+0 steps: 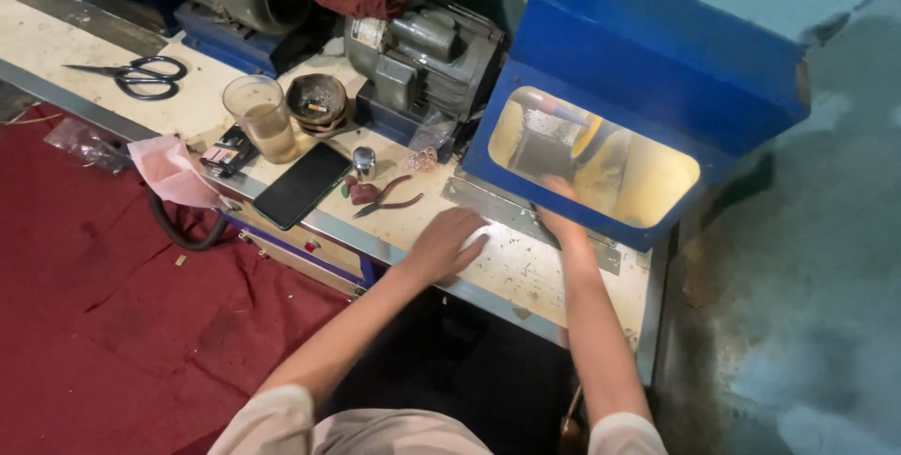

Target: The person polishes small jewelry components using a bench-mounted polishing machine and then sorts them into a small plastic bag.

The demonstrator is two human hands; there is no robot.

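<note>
My left hand [445, 242] lies palm down on the worn white bench top [526, 272], fingers together over a bright patch; I cannot tell if anything is under it. My right hand [561, 214] reaches into the lit opening [601, 169] of a blue machine hood [648, 61]. Its fingers are hidden inside, near a yellowish wheel [648, 178] and a grey block [540, 150], so what they hold is unclear.
On the bench to the left lie red-handled pliers [387, 198], a dark phone [302, 185], a glass of liquid [263, 117], an ashtray [317, 98], black scissors [136, 75] and pink cloth [169, 169]. A grey motor [422, 56] sits behind. Red carpet [103, 305] covers the floor.
</note>
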